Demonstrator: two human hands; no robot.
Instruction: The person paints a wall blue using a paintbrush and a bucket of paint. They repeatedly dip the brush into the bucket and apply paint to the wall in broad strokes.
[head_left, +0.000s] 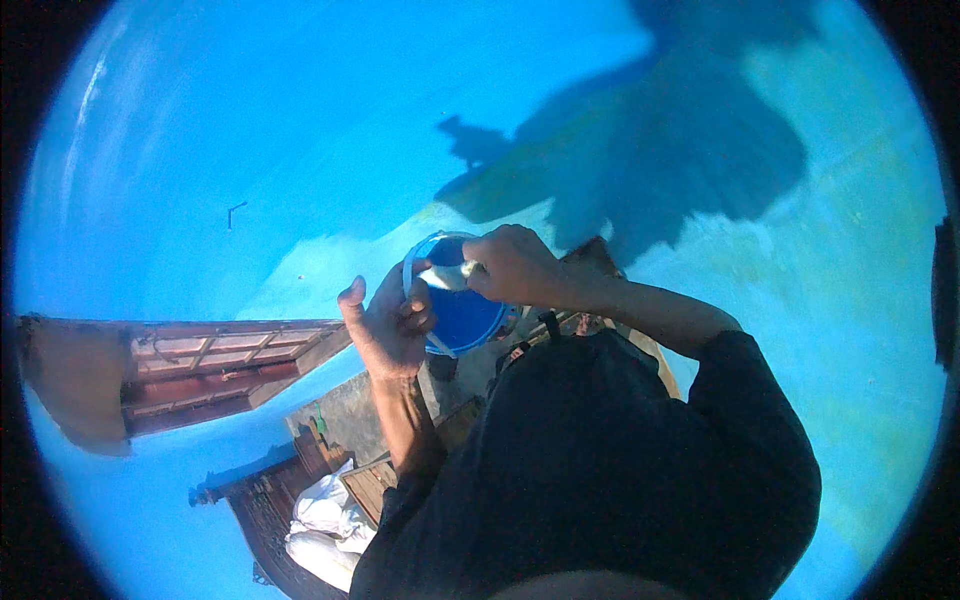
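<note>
A round bucket of blue paint (469, 319) is before me, with a pale rim and handle. My left hand (397, 319) is at its left side, fingers curled at the rim and handle, thumb sticking out. Over the bucket's upper right edge is my right hand (510, 262), its fingers closed on a small pale thing, probably a brush, whose far part lies at the paint; its exact kind is unclear. A blue painted wall (337, 150) rises beyond both hands, lighter and greener to the right, with my shadow across it.
A window with a reddish frame (217, 371) is at the left. Below it stand a dark carved wooden piece of furniture (259, 510) and white cloth bundles (322, 517). A small hook (231, 215) sticks out of the wall.
</note>
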